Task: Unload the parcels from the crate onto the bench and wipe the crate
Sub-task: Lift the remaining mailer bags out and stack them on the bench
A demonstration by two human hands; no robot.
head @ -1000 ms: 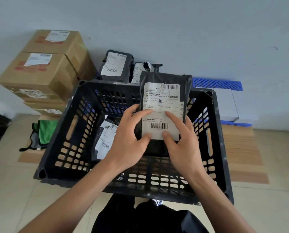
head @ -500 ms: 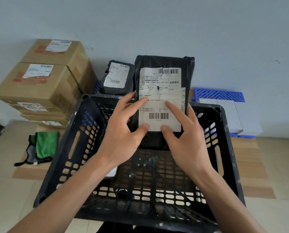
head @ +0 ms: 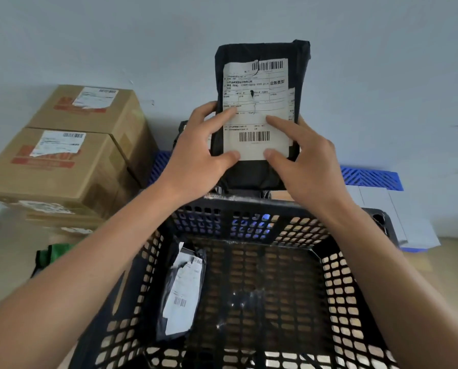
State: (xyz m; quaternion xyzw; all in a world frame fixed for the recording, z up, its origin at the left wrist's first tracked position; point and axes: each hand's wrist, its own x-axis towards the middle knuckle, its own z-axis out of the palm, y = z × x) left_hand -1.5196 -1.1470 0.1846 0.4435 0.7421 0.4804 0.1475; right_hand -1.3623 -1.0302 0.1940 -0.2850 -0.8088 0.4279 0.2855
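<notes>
A black parcel with a white shipping label is held upright above the far rim of the black slatted crate. My left hand grips its left edge, thumb on the label. My right hand grips its right edge the same way. One smaller black parcel with a white label lies on the crate's floor at the left. Another black parcel behind the held one is mostly hidden.
Two stacked cardboard boxes stand at the left against the wall. A green cloth lies on the surface left of the crate. A blue slatted tray with white flat boxes sits at the right.
Both hands have lifted the black parcel up out of the crate and carried it away from me, past the far rim. The view has tilted, so the crate sits lower in frame.
</notes>
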